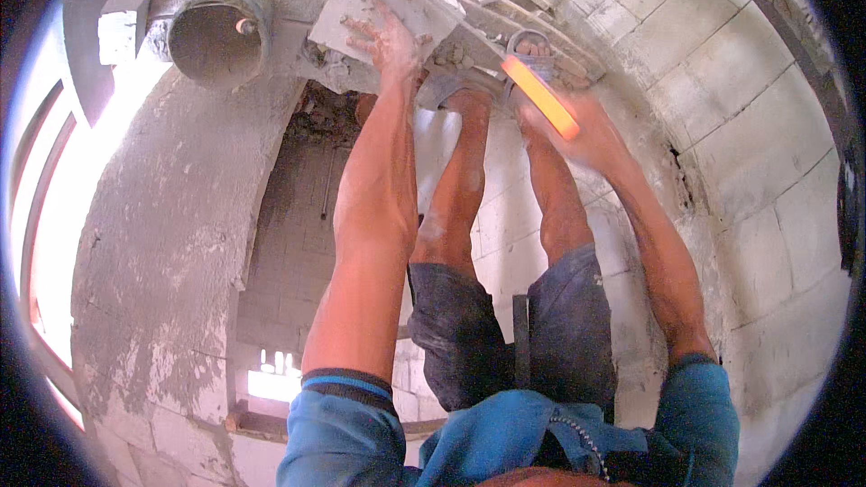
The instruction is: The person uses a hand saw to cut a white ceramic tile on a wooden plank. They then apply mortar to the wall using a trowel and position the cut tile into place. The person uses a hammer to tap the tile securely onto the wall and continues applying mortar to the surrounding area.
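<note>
Head view: grey slab [336,20], mortar-smeared, support largely hidden; judged to be steadied by left hand [392,43], fingers spread, unclenched; even pressure seemingly required. Right of slab: orange bar [541,97], grasped by blurred right hand [591,133]; farther, block wall [758,126]. Left of slab: round pipe [216,45].
</note>
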`<state>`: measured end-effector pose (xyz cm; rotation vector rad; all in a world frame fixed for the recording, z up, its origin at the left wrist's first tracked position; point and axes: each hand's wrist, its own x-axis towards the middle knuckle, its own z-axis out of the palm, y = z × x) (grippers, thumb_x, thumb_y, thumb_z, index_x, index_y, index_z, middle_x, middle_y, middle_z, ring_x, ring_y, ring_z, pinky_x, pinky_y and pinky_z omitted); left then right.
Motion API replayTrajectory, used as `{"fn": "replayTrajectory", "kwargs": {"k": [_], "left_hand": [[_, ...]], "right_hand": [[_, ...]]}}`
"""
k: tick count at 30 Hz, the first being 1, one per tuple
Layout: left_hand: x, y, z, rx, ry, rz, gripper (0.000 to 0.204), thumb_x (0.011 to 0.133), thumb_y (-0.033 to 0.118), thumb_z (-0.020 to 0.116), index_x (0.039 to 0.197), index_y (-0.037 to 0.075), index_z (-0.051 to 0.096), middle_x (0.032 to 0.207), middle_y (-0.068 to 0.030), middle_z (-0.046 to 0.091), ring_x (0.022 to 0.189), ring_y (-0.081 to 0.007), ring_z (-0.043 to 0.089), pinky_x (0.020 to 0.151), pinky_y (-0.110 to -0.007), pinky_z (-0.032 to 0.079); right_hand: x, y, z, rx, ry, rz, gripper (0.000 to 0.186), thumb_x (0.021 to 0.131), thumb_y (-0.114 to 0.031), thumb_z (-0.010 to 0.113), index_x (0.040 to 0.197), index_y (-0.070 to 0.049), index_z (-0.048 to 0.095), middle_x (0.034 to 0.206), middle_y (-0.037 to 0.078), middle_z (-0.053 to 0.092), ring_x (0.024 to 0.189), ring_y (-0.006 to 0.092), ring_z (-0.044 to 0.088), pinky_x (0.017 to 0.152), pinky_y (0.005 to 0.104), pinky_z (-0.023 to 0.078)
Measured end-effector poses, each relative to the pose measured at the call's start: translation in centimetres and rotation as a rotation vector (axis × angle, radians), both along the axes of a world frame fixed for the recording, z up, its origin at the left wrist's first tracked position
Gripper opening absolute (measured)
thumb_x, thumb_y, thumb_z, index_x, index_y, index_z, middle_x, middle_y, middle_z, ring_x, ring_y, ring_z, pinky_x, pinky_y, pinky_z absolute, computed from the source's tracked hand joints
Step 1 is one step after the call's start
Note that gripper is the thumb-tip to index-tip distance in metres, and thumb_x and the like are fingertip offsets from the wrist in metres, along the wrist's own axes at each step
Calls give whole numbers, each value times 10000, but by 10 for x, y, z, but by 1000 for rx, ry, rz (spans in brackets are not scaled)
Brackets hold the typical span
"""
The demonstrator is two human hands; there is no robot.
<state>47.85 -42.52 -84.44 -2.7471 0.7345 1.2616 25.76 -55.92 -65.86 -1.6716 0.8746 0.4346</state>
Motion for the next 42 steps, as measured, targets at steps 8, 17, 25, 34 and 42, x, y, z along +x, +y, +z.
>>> {"fn": "replayTrajectory", "kwargs": {"k": [8,17,25,34,42], "left_hand": [[-1,4,-3,29,29,-26,1197,727,323,862,1580,184,34,1531,-423,-1,1402,-627,-30,1159,-599,216],[-1,8,-12,73,-5,-84,1206,731,381,855,1580,178,22,1513,-437,-94,1401,-620,-64,1103,-614,312],[-3,12,-21,81,43,26,1199,727,350,861,1578,218,27,1535,-384,-148,1411,-609,-28,1099,-600,347],[-7,10,-15,126,50,40,1219,705,336,875,1578,239,29,1533,-383,-165,1395,-635,-5,1123,-577,323],[-17,19,-6,-24,2,-90,1116,780,299,819,1582,185,51,1525,-418,-103,1382,-656,-7,1151,-592,235]], "right_hand": [[35,10,-80,-86,49,124,545,940,-375,598,1432,-186,458,951,219,693,830,422,675,721,475,546],[-38,10,23,74,108,-59,539,941,-295,620,1445,-174,470,1048,186,692,849,392,680,743,410,546],[-2,26,-68,-66,17,-24,491,941,-364,589,1390,-183,502,1052,190,695,911,417,666,777,474,554],[37,-1,-63,-43,3,-10,514,928,-373,609,1402,-207,500,1046,166,702,864,405,676,735,442,559],[-67,26,-29,-39,57,-155,353,941,-364,612,1199,-124,635,956,197,696,810,417,680,702,481,542]]}}
